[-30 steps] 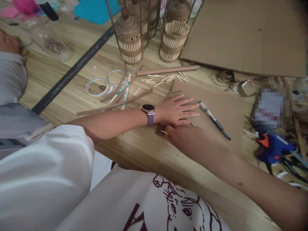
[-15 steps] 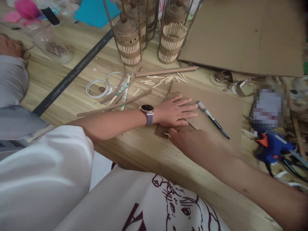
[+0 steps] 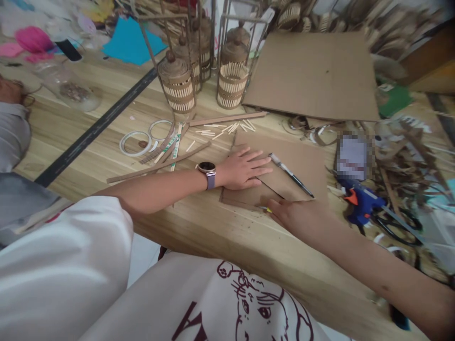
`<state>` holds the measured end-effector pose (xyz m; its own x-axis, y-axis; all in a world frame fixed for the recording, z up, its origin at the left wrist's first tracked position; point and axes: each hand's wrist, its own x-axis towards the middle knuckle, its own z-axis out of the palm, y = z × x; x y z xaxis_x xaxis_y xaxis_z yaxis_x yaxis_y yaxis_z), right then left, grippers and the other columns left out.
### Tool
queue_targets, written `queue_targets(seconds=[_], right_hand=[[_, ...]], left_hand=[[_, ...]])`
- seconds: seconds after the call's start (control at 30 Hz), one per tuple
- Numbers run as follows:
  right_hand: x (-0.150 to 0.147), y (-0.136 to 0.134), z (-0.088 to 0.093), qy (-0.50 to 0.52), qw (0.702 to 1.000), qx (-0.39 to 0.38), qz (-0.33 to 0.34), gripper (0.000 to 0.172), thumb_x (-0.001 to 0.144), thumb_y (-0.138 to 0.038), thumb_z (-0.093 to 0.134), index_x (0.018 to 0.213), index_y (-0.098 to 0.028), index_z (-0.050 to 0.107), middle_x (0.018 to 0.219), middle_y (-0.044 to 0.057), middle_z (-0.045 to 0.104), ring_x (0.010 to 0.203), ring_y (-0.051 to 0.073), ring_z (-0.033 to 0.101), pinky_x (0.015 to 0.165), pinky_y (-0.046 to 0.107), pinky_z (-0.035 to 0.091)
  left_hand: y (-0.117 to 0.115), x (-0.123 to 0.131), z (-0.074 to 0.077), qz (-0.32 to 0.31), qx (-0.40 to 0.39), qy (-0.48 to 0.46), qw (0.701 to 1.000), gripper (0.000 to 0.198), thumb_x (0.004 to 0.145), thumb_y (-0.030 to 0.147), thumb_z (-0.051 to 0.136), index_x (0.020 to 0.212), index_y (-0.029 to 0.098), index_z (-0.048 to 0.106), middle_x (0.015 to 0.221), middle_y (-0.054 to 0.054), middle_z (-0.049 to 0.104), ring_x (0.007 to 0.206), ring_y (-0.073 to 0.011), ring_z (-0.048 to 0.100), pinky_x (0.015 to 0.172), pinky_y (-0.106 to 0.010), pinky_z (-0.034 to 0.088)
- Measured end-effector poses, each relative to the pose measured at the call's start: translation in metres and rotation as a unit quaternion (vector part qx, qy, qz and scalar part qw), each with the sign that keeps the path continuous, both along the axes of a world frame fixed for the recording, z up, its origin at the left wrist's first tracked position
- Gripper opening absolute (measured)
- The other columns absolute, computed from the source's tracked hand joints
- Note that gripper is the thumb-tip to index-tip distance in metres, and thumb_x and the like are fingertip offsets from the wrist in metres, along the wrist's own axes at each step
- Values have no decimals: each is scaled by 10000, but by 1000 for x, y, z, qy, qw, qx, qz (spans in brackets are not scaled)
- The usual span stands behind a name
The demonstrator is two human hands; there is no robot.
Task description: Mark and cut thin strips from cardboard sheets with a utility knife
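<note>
My left hand (image 3: 243, 168) lies flat with its fingers spread, pressing on a brown cardboard sheet (image 3: 305, 158). A watch is on that wrist. Closer to the table's front edge, my right hand (image 3: 289, 214) is closed around a utility knife (image 3: 269, 210); only a bit of its yellow body and a thin pale tip show, at the near strip of the cardboard. A dark slit or edge runs slantwise across the sheet between my hands. A capped black pen (image 3: 292, 175) rests on the cardboard to the right of my left fingertips.
Small lantern-like stick models (image 3: 176, 90) stand at the back beside a large cardboard sheet (image 3: 316, 76). Tape rings (image 3: 135, 143) and loose sticks (image 3: 232, 128) lie leftward and behind. On the right are a blue glue gun (image 3: 364, 206) and cardboard scraps. Another person's sleeve (image 3: 14, 135) is far left.
My right hand has slid rightward along the cardboard with the knife, away from my left hand. My left hand stays flat on the sheet. The camera view has shifted, showing more of the table's right side.
</note>
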<state>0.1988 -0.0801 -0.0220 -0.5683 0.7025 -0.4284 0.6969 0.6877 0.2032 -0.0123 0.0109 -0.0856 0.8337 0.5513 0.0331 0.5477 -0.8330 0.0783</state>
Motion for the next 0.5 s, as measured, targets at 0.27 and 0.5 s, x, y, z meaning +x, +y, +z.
queue_targets(seconds=[0.27,0.5], right_hand=[[14,18,28,-34,986,38,-160,418,1043,-420,321,1271,-212,603,1093,124,744,802,240,718,484,266,293],[17,44,9,22,972,105,-207,417,1024,-431,392,1334,-199,548,1182,147,684,951,252,696,622,279,422]], left_hand=[[3,2,-9,4,43,-36,998,486,1071,442,362,1508,256,462,1619,-51,383,1484,-301,333,1172,-464,237],[6,7,2,27,56,-67,996,404,1023,411,524,1353,189,595,1417,-89,594,1225,-255,523,1003,-377,399]])
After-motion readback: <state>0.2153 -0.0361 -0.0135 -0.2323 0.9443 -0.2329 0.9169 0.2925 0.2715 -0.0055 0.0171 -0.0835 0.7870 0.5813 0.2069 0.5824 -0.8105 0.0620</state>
